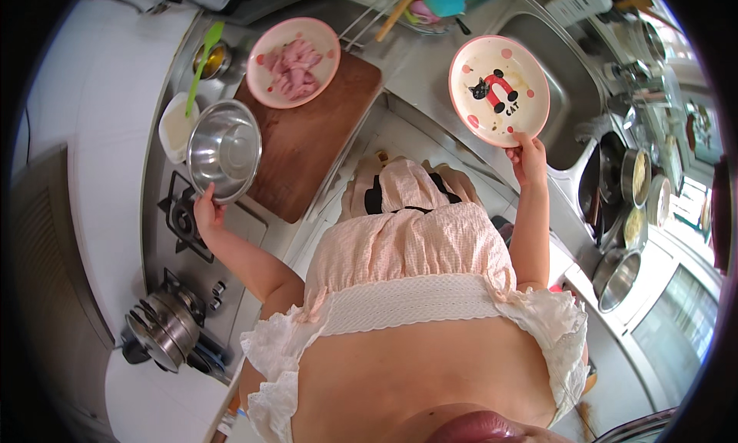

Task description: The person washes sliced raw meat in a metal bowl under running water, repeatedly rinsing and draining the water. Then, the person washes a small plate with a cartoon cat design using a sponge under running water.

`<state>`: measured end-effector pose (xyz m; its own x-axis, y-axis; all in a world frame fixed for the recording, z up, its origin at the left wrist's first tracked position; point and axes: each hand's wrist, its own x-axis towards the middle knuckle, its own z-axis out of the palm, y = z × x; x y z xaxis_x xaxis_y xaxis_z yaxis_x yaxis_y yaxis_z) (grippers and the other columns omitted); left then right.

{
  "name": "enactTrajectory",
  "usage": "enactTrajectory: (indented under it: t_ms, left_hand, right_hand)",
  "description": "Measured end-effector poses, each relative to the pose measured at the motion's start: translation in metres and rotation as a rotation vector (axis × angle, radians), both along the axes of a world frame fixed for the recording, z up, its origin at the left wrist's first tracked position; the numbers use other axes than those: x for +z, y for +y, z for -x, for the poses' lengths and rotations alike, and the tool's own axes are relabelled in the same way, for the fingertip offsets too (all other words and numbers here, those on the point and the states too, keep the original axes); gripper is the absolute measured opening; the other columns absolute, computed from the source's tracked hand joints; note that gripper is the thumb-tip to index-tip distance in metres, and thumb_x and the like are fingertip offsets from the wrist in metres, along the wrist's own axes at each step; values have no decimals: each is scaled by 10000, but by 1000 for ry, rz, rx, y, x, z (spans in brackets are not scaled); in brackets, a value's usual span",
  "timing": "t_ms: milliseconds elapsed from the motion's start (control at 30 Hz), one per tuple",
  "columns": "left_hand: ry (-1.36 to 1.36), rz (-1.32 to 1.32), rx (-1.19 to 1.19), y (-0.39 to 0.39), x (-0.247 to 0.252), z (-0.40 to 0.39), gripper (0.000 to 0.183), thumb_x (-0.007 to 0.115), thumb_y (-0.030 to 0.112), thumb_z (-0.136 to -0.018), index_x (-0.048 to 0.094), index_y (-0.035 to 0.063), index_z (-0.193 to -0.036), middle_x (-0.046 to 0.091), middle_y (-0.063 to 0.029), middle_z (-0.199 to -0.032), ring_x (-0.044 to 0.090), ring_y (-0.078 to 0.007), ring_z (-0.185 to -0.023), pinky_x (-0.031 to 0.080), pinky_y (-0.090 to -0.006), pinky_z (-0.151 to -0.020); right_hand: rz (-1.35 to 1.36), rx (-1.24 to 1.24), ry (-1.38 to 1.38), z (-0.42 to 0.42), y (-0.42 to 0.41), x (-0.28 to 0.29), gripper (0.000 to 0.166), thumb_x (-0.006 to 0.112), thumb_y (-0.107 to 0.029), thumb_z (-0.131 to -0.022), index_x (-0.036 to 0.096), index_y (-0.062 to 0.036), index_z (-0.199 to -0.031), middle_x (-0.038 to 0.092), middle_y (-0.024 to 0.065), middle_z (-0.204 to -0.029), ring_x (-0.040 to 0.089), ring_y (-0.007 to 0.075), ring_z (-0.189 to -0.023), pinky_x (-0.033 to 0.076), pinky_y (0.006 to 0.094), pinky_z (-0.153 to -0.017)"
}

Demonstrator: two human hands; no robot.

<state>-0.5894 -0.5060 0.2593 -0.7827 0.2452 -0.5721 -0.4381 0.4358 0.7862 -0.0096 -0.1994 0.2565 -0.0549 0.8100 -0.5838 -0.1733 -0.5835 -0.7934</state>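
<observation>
My left hand (pixel 210 213) grips the lower rim of a stainless steel mixing bowl (pixel 225 150), which looks empty and is tilted towards me at the left edge of the wooden cutting board (pixel 311 137). With my right hand (pixel 527 159) I hold a pink-rimmed plate (pixel 499 91) by its near edge, beside the sink. That plate shows a cat drawing and red dots, with small brownish smears on it. Pieces of raw pink meat (pixel 293 68) lie on a second pink-rimmed plate (pixel 324 92) at the far end of the board.
A green spatula (pixel 203 68) lies across a small bowl (pixel 212 60) and a white container (pixel 179 128). Left are gas burners (pixel 183 215) and a lidded steel pot (pixel 164 330). The sink (pixel 568 91) lies right, with pans (pixel 612 157) and a steel bowl (pixel 617 278) beyond.
</observation>
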Motion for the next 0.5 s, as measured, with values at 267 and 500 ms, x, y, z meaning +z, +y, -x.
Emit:
enactTrajectory:
  t_ms: [267,500]
  left_hand:
    - [531,566,4,5,5,16,524,745,343,-692,554,-35,-1002,600,-154,-1021,598,-276,-870,501,-361,-704]
    - [698,-427,-193,189,110,-159,285,559,159,-850,527,-14,-1075,571,-152,-1068,566,-276,-976,484,-379,-845]
  right_hand:
    - [87,-223,49,-58,2,-26,169,542,-67,-790,538,68,-893,593,111,-699,502,111,-495,360,180,-402]
    - [127,-103,129,-52,12,-21,178,530,-85,-796,551,64,-890,605,112,-698,520,117,-484,402,192,-411]
